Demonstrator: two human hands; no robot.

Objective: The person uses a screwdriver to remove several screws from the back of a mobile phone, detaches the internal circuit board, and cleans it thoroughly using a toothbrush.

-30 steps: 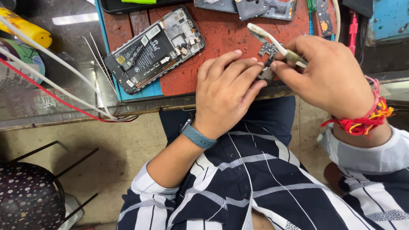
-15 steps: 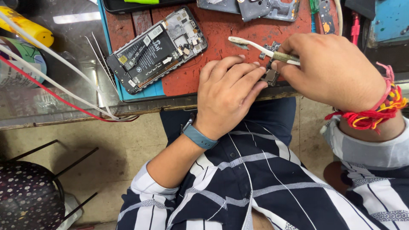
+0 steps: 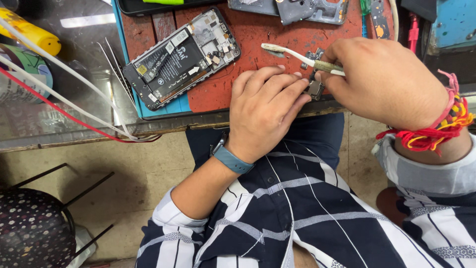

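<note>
Pinning a small circuit board [image 3: 314, 89] at the near edge of the red mat [image 3: 258, 44], the left hand [image 3: 265, 111] is curling its fingertips onto it, w/ the board lying just right of them & directly under the right hand [image 3: 384, 82]. Right hand is gripping a worn toothbrush [image 3: 297, 55], long axis running left-right, bristle head pointing left past the board. Board is looking small, dark, metal-shielded; an opened phone [image 3: 181, 57] is lying farther left.

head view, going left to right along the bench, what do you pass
yellow bottle → red wire → opened phone → left hand → brush → small circuit board → right hand → red thread wristband
</note>
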